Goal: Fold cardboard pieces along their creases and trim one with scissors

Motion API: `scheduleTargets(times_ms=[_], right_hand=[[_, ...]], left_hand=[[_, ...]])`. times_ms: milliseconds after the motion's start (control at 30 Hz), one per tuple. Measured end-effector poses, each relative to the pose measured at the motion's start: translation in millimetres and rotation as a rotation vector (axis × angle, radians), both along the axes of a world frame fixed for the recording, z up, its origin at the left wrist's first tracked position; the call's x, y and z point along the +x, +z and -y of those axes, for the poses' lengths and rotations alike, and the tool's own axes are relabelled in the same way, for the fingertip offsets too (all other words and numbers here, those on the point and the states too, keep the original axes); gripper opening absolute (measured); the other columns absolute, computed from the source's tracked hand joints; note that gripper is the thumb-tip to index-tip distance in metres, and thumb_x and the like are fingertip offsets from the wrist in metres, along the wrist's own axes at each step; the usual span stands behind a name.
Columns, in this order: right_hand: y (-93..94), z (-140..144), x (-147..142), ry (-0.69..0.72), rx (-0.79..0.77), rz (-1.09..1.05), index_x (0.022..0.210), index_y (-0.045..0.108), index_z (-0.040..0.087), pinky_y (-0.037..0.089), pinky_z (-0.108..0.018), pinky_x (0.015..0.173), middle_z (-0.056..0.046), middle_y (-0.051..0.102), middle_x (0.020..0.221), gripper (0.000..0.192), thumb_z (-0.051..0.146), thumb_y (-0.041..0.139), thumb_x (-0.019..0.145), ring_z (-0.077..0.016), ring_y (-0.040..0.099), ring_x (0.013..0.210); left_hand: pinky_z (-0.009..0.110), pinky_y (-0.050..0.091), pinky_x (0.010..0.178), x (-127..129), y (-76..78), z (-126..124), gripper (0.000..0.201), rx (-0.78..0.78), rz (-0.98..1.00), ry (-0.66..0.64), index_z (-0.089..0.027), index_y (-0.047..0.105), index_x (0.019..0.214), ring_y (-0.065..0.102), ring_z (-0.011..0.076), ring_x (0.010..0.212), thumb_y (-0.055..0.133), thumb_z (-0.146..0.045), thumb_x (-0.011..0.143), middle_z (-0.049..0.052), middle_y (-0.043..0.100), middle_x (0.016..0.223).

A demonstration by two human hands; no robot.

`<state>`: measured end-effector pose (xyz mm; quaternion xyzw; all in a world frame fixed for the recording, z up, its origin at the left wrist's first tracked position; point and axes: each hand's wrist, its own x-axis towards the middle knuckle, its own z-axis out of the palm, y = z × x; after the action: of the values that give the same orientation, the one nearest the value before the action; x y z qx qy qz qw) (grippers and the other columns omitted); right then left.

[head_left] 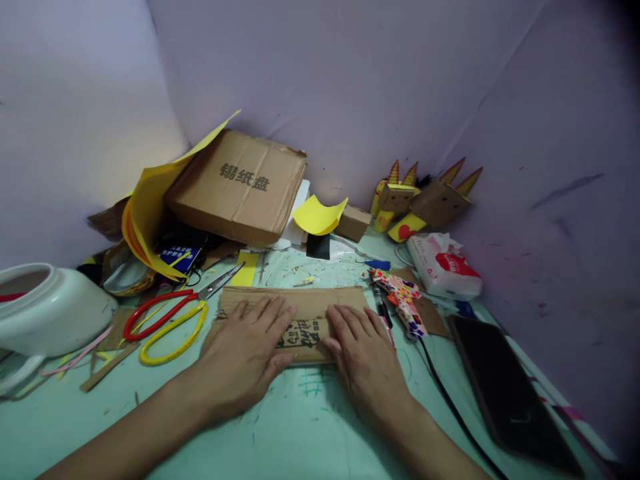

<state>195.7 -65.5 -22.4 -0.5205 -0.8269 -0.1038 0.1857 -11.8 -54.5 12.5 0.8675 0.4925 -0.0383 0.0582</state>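
Fingers of both hands (300, 357) lie flat on cardboard piece (300, 308); white jar (47, 308) stands left.

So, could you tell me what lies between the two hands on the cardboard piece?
In the head view, between the left hand and right hand lies only a stretch of the cardboard piece, showing dark printed characters; nothing else sits there.

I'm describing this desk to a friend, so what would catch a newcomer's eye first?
Both hands, the left hand and right hand, press flat on a cardboard strip at the centre of the green table. Just left lie red and yellow scissors, and a big cardboard box leans behind.
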Motion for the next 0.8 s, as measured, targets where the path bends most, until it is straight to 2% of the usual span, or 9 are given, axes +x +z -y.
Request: scheduleTargets(times_ms=[67,133,233,333,433,533,633,733,800], right_hand=[[-3.6,4.7,3.4,0.033,-0.015,0.019,0.129,0.048,0.006,0.018,-0.049,0.104,-0.015,0.053,0.132,0.054,0.043,0.029,0.095,-0.0293,0.045,0.122],[-2.9,5.0,7.1,0.068,-0.095,0.038,0.134,0.042,0.007,0.015,-0.053,0.106,-0.015,0.045,0.139,0.058,0.047,0.032,0.093,-0.0308,0.038,0.129],[1.3,1.5,9.9,0.116,-0.275,0.032,0.138,0.037,0.01,0.018,-0.052,0.109,-0.012,0.04,0.143,0.058,0.046,0.036,0.093,-0.0291,0.033,0.132],[3.9,0.6,10.1,0.126,-0.35,-0.013,0.138,0.038,0.01,0.019,-0.052,0.11,-0.012,0.04,0.143,0.057,0.045,0.037,0.092,-0.0287,0.032,0.133],[5.1,3.3,11.8,0.132,-0.328,-0.076,0.135,0.042,0.011,0.017,-0.054,0.11,-0.014,0.043,0.141,0.055,0.045,0.039,0.092,-0.0296,0.035,0.132],[7.0,5.5,19.0,0.132,-0.199,-0.158,0.131,0.044,0.008,0.017,-0.057,0.108,-0.017,0.048,0.136,0.049,0.037,0.039,0.092,-0.0288,0.04,0.127],[9.2,5.4,29.2,0.08,-0.078,-0.213,0.129,0.044,0.005,0.027,-0.058,0.103,-0.021,0.05,0.132,0.052,0.037,0.047,0.087,-0.0306,0.044,0.122],[10.1,4.8,35.6,0.024,-0.133,-0.238,0.126,0.047,0.007,0.039,-0.053,0.096,-0.021,0.05,0.131,0.055,0.04,0.054,0.083,-0.0316,0.045,0.119],[10.0,4.8,36.5,0.018,-0.195,-0.253,0.124,0.05,0.009,0.041,-0.05,0.095,-0.019,0.05,0.13,0.049,0.039,0.053,0.084,-0.0306,0.044,0.118]], left_hand=[[0.055,0.027,0.106,2.1,1.5,1.5,0.059,0.0,-0.009,0.015,-0.019,0.029,0.142,0.028,0.0298,0.136,0.032,-0.048,0.09,0.012,0.03,0.148],[0.055,0.028,0.106,3.9,2.0,2.9,0.059,-0.001,-0.016,0.029,-0.018,0.03,0.141,0.029,0.0312,0.135,0.032,-0.047,0.09,0.013,0.031,0.148],[0.057,0.028,0.105,4.4,-1.6,5.0,0.058,-0.007,-0.035,0.041,-0.016,0.032,0.141,0.028,0.0329,0.135,0.032,-0.044,0.09,0.015,0.031,0.147],[0.057,0.027,0.105,2.7,-7.8,5.9,0.058,0.029,-0.04,0.028,-0.016,0.034,0.14,0.028,0.0331,0.135,0.032,-0.044,0.09,0.016,0.032,0.146],[0.057,0.028,0.105,0.9,-10.1,5.2,0.056,0.063,-0.031,0.008,-0.019,0.037,0.139,0.03,0.0336,0.134,0.032,-0.046,0.09,0.015,0.035,0.145],[0.057,0.029,0.104,1.1,-6.9,4.9,0.056,0.058,-0.021,0.009,-0.02,0.04,0.137,0.033,0.0348,0.132,0.033,-0.048,0.09,0.014,0.038,0.144],[0.057,0.031,0.102,3.2,-1.7,6.5,0.054,0.067,0.007,0.013,-0.019,0.042,0.135,0.039,0.0356,0.128,0.035,-0.047,0.089,0.015,0.042,0.142],[0.058,0.035,0.097,4.4,2.3,9.1,0.052,0.08,0.047,0.003,-0.018,0.046,0.132,0.047,0.0361,0.119,0.038,-0.045,0.089,0.016,0.05,0.135],[0.057,0.037,0.095,2.4,4.2,10.0,0.051,0.079,0.078,0.004,-0.018,0.048,0.131,0.049,0.036,0.115,0.04,-0.046,0.088,0.015,0.053,0.132]])
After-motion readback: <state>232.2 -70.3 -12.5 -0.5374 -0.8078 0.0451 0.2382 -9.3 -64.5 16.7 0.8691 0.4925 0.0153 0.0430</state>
